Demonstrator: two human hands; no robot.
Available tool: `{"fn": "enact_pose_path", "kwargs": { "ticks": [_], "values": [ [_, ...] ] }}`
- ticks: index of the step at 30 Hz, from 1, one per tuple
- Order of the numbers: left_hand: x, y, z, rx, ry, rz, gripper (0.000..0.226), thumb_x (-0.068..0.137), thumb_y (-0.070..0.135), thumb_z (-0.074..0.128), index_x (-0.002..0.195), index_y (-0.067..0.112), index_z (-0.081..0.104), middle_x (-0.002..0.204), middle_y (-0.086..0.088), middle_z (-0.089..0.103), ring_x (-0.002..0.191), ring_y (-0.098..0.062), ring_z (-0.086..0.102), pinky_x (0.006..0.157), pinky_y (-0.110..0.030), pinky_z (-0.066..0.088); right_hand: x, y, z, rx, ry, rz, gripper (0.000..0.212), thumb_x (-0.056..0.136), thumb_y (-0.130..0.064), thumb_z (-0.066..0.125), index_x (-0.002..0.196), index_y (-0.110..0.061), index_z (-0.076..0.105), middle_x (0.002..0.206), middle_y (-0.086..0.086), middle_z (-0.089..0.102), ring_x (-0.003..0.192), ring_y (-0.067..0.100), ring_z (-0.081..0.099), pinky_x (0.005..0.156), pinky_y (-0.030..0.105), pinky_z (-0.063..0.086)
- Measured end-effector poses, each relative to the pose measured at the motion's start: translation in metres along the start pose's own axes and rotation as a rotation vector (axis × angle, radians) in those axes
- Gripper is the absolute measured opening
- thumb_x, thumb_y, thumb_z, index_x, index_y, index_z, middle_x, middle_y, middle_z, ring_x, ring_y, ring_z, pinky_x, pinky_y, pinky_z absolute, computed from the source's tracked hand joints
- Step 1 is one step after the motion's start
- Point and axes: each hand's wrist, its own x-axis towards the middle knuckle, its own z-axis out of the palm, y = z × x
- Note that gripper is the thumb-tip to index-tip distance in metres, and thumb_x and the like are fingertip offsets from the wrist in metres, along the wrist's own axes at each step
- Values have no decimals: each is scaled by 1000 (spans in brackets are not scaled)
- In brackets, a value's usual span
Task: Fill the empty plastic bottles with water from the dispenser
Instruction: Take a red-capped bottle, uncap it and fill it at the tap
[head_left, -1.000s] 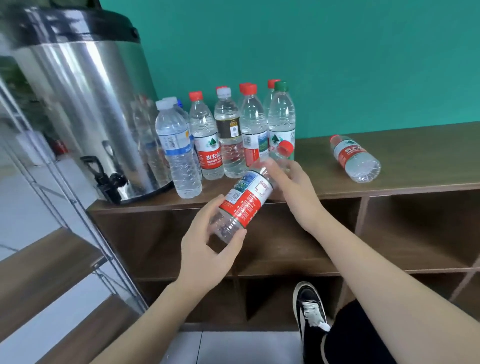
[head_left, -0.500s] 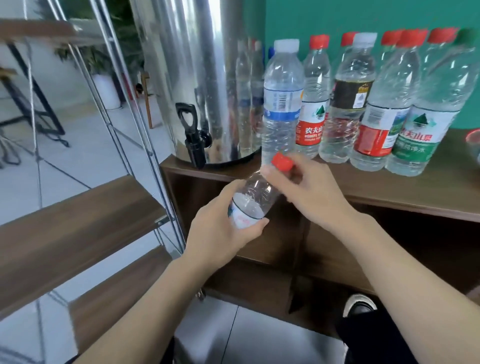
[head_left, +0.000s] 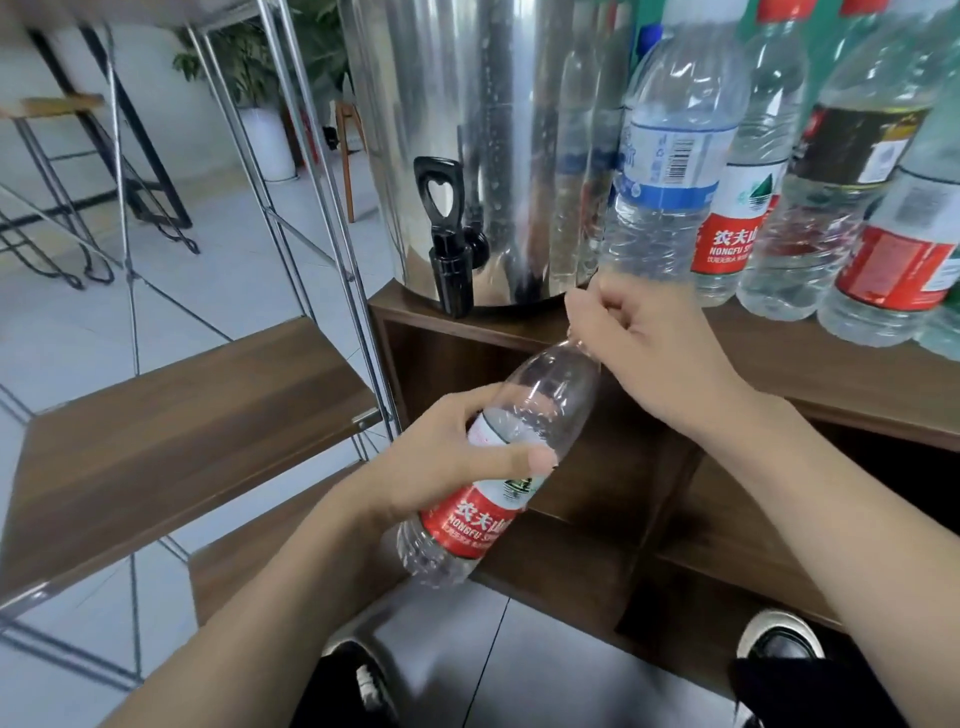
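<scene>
Right now your left hand grips the tilted empty bottle; your right hand's fingers clamp its neck, at 5 o'clock from the dispenser tap.

An empty clear plastic bottle with a red and white label lies tilted at the centre of the frame, its neck pointing toward the upper right and its base toward the bottom; its cap end is hidden. The steel dispenser stands upright at the top centre, its black tap facing forward, lever up. A row of upright labelled bottles fills the upper right, just beside the dispenser.
</scene>
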Motion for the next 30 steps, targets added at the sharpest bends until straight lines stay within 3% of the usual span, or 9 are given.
{"fn": "enact_pose_path", "kwargs": {
  "ticks": [1,7,11,14,18,21,24,27,30],
  "values": [
    [0,0,0,16,-6,1,57,72,42,88,123,28,66,105,-1,77,91,-23,77,79,-32,61,-2,3,0,7,-13,-17,39,101,-29,57,71,-4,56,61,5,55,58,8,46,57,20,33],
    [-5,-14,19,369,363,207,60,72,32,95,122,35,62,97,19,73,90,-4,72,74,-15,53,-8,4,-3,-143,-111,-33,43,99,-48,48,64,-23,45,52,-7,43,53,11,44,53,22,31],
    [-11,-11,13,201,127,152,45,70,42,90,109,37,68,97,8,76,87,-13,75,75,-22,57,-17,-4,-15,-112,-203,-94,39,100,-47,47,74,-19,55,60,-4,56,59,17,53,57,30,41],
    [-13,-8,7,38,-56,39,47,72,44,84,113,27,68,101,-6,77,88,-26,77,76,-31,60,-25,-9,-24,-72,-315,-85,34,103,-46,42,86,-20,57,76,-10,63,70,13,58,62,21,41],
    [-15,-6,2,-20,-118,-20,55,72,45,81,119,20,65,101,-10,77,87,-30,77,78,-38,62,-32,-7,-34,-133,-403,-138,30,109,-41,34,111,-24,59,101,-13,60,99,10,57,83,21,42],
    [-14,-8,7,-18,-113,-21,59,71,45,83,121,20,64,101,-9,77,88,-29,77,77,-36,61,-36,-2,-39,-150,-386,-133,32,109,-44,34,123,-28,59,111,-15,60,107,6,56,89,19,42],
    [-13,-10,12,-79,-133,-34,56,73,42,83,121,19,65,102,-10,77,87,-28,77,77,-35,61,-40,2,-46,-125,-335,-109,30,104,-42,43,127,-31,58,109,-21,60,99,5,57,81,14,42],
    [-11,-12,13,-97,-69,-50,58,70,46,85,120,23,65,103,-10,77,90,-30,77,80,-39,62,-44,7,-54,-51,-238,-50,24,101,-46,55,122,-36,61,107,-17,63,93,13,61,83,25,47],
    [-8,-13,16,-55,24,-37,66,65,53,85,121,26,63,103,-5,77,94,-28,77,82,-37,62,-48,14,-59,-72,-53,31,25,89,-44,68,113,-36,63,96,-18,67,88,9,63,81,17,48]
  ]
}}
